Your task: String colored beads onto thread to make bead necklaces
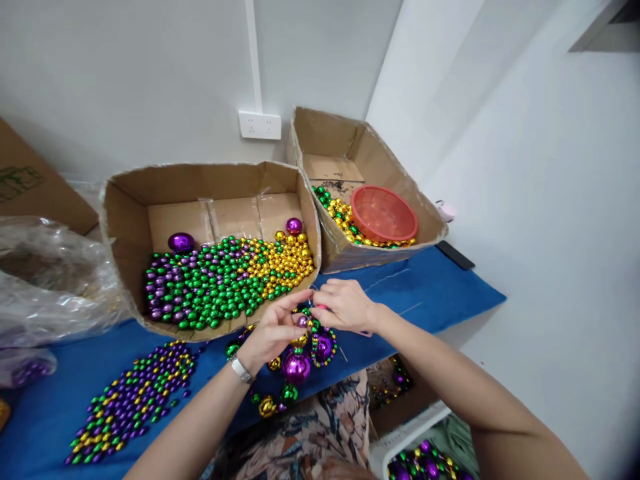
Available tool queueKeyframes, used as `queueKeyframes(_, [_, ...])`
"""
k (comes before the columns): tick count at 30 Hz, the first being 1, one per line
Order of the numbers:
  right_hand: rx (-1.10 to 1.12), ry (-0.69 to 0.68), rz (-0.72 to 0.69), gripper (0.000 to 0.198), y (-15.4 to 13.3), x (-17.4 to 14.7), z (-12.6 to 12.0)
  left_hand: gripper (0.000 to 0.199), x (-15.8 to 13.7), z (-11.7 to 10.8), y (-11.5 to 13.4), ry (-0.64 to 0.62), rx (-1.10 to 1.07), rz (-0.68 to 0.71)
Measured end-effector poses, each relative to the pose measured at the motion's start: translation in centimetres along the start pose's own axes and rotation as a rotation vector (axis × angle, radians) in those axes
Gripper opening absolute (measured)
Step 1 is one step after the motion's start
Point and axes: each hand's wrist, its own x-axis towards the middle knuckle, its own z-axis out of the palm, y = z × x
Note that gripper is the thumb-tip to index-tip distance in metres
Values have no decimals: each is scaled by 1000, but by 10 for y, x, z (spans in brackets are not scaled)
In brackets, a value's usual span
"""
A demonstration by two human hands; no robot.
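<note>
The bead strand (297, 367) is just in front of the left carton (210, 183); my right hand (345, 305) curls round a pink item (323, 307), my left hand's (273, 330) contact I cannot tell, and slackened fingers could let beads slip off. Count: two large purple balls (181, 242) inside that carton; right of it, one red basket (385, 212).

No text can be read. Green printing (19, 181) stands on the cardboard box (55, 193) near the back edge of the blue surface (425, 287), but its characters are illegible.
</note>
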Motion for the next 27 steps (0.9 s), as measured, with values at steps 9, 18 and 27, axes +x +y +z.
queueKeyframes(9, [-27, -8, -13, 42, 5, -4, -7, 62, -3, 4, 6, 31, 52, 22])
queueKeyframes(18, [28, -258, 676, 27, 20, -96, 66, 62, -13, 14, 29, 71, 282, 107])
queueKeyframes(27, [599, 358, 523, 29, -56, -58, 31, 57, -21, 25, 37, 19, 484, 111])
